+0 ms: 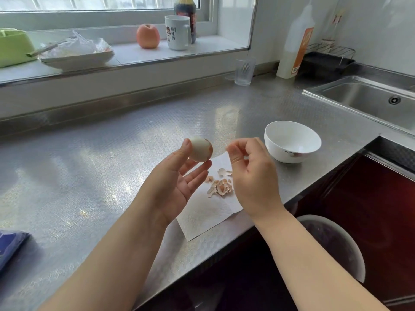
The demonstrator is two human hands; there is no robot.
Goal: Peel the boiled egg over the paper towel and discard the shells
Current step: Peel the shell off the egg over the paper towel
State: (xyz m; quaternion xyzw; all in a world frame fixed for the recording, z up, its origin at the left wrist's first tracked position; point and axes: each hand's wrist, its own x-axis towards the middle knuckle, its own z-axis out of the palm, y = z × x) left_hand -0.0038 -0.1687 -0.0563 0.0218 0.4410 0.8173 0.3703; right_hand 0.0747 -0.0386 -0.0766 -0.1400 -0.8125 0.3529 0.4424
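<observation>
The left hand (179,173) holds the boiled egg (200,149) up above the counter (101,167), its grip closed lightly on the egg between the thumb on one side and the fingertips beneath, palm turned upward. Most of the egg shows bare white; a patch of brownish shell clings to the side facing away from the thumb. Just beside it, the right hand (251,173) has its grip pinched, thumb against forefinger, apparently on a thin sliver of shell or membrane, though that is too small to tell. Below and between both grips lies the paper towel (202,218) with a heap of shell pieces (221,186) on it; a white bowl (292,141) stands beyond the right grip. A peeled egg is likely soft, slick and easily gouged, so it is best cradled around its middle with little pressure, while the brittle remaining shell is lifted by its broken edge. Under the right forearm a lined bin (332,243) sits below the counter edge, a likely place for the shells.
</observation>
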